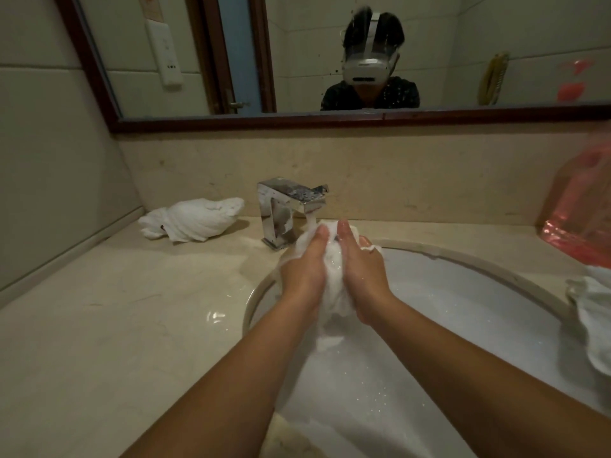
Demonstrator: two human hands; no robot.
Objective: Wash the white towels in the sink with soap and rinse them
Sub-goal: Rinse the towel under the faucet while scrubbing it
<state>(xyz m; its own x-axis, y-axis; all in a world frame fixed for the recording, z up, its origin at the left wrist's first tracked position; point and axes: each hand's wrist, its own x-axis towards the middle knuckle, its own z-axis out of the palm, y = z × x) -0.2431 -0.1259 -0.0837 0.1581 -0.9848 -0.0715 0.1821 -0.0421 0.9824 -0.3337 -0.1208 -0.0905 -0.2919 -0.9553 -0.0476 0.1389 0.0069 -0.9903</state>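
I see my left hand and right hand squeezing a white towel under the faucet, over the sink; squeezing this high risks splashing the counter.

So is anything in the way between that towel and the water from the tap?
Nothing visible. Both hands, left and right, hold the towel right under the faucet spout, over the sink.

The faucet stood just behind the sink, its spout overhanging the basin's back edge. A bunched towel lay on the tabletop to its left; a pink bag crowded the right.
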